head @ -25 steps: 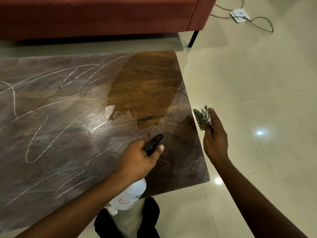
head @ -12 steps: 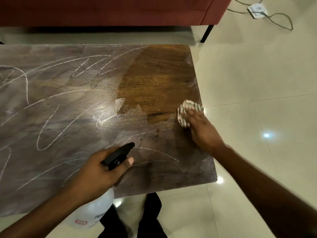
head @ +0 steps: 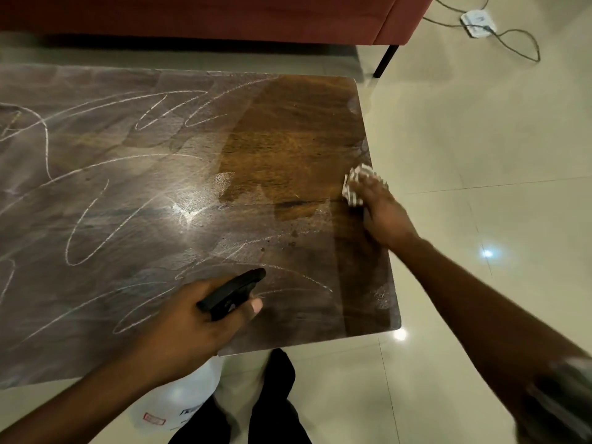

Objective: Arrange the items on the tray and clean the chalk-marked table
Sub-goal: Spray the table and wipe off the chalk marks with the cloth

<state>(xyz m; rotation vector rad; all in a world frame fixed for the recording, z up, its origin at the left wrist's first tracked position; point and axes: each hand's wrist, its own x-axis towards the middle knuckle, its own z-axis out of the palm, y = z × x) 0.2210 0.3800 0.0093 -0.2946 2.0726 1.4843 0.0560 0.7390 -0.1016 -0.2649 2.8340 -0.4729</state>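
left hand (head: 192, 322) curled round black top of bottle (head: 234, 293) over near table (head: 288, 123) edge, right hand (head: 384, 216) pressing cloth (head: 354, 184) flat at right edge, fingers blurred, chalk lines (head: 80, 232) on left, white bottle body half hidden under arm

Loses the table (head: 128, 203) past the left edge. Hides most of the spray bottle (head: 189, 395) behind the left hand (head: 192, 328) and the table's near rim; leaves its label print too small to read. Blurs the cloth (head: 360, 170) under the right hand's (head: 384, 216) fingers (head: 368, 187) at the table's right rim.
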